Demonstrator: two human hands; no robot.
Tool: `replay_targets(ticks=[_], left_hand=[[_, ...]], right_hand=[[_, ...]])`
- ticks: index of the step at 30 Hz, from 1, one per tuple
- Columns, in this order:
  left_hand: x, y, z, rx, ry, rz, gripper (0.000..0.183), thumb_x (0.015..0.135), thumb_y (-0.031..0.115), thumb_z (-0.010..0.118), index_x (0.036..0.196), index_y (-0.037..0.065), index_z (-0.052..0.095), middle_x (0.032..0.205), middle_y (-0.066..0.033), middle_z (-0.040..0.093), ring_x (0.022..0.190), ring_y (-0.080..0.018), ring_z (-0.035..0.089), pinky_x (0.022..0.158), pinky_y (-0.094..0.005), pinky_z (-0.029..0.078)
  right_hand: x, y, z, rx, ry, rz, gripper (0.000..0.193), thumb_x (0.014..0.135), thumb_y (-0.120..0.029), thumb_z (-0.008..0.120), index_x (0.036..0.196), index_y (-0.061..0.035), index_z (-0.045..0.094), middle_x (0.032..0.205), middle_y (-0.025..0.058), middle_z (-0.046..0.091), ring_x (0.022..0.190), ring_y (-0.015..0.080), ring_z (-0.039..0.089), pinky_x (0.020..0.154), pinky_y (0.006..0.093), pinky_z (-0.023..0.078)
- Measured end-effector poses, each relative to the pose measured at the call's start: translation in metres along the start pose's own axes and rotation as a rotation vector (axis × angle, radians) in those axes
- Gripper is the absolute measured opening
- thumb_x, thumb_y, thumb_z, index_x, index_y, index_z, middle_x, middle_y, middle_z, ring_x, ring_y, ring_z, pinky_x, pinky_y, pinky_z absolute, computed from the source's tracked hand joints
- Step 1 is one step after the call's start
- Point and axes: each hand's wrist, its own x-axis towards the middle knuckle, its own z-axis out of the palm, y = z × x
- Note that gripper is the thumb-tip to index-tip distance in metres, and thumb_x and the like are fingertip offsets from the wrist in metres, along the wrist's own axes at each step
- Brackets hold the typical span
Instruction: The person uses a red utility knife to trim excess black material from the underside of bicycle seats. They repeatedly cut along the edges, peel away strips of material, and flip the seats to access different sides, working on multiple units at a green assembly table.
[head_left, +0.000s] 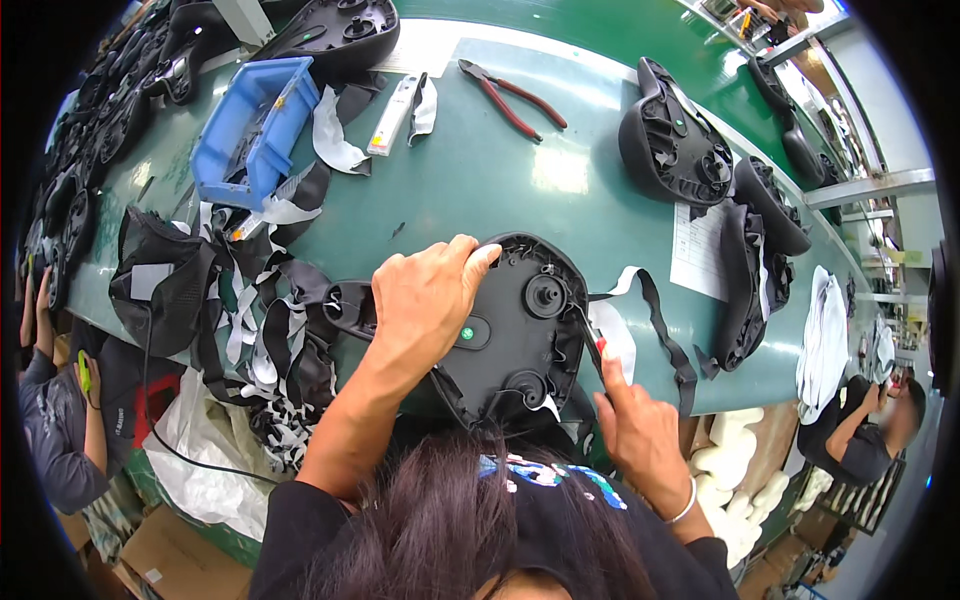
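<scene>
A black padded part (490,320) with a moulded plastic underside faces up in front of me, its narrow end to the left. It has two round knobs and a small green dot. My left hand (430,300) grips its far edge, fingers curled over the rim. At its right edge, my right hand (640,430) is closed on a slim tool (598,343) with a metal tip and a bit of red handle. The tip touches the part's rim; its exact kind is mostly hidden. A black-and-white fabric strip (652,300) trails from beside that edge.
Red-handled cutting pliers (510,98) lie on the green table (450,170). A blue bin (212,150), a white box cutter-like packet (395,115) and heaped fabric scraps (265,330) sit left. Similar black parts (675,140) stand right, near a paper sheet (700,250). Other people work at both sides.
</scene>
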Motion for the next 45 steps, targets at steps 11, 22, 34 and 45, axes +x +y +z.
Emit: replay_targets(ticks=[11,22,34,45], left_hand=[[-0.02,0.029,-0.018,-1.52,-0.452,-0.25,0.033,0.097,0.036,0.052,0.104,0.003,0.056,0.09,-0.0049,0.061,0.088,-0.0139,0.057,0.079,-0.0294,0.045],[-0.016,-0.02,-0.054,-1.399,-0.246,-0.231,0.05,0.098,0.039,0.048,0.128,0.0,0.04,0.081,-0.0046,0.054,0.066,-0.0131,0.057,0.064,-0.0268,0.048],[-0.026,-0.044,-0.061,-1.224,-0.328,-0.163,0.046,0.099,0.027,0.049,0.133,-0.002,0.034,0.083,-0.004,0.054,0.07,-0.0105,0.055,0.064,-0.0244,0.044],[-0.033,-0.045,-0.067,-1.275,-0.285,-0.165,0.035,0.099,0.026,0.05,0.12,0.0,0.041,0.08,-0.0026,0.054,0.068,-0.0089,0.054,0.057,-0.0223,0.04]], right_hand=[[0.103,-0.046,-0.018,0.985,0.088,-0.393,0.044,0.096,-0.02,0.05,0.135,-0.0052,0.04,0.083,0.0143,0.066,0.058,0.0174,0.059,0.056,0.028,0.049],[0.327,-0.002,0.045,-0.162,0.716,-0.386,0.037,0.088,-0.028,0.061,0.116,-0.0072,0.049,0.099,0.0167,0.057,0.092,0.0305,0.054,0.08,0.0426,0.04],[0.155,-0.047,-0.029,0.452,0.23,-0.6,0.023,0.085,-0.015,0.066,0.098,0.0016,0.059,0.099,0.0193,0.06,0.087,0.0337,0.058,0.075,0.0365,0.047],[0.143,-0.059,-0.034,0.269,0.213,-0.617,0.029,0.088,-0.018,0.062,0.108,0.0032,0.059,0.114,0.0202,0.059,0.1,0.0375,0.057,0.087,0.0421,0.045]])
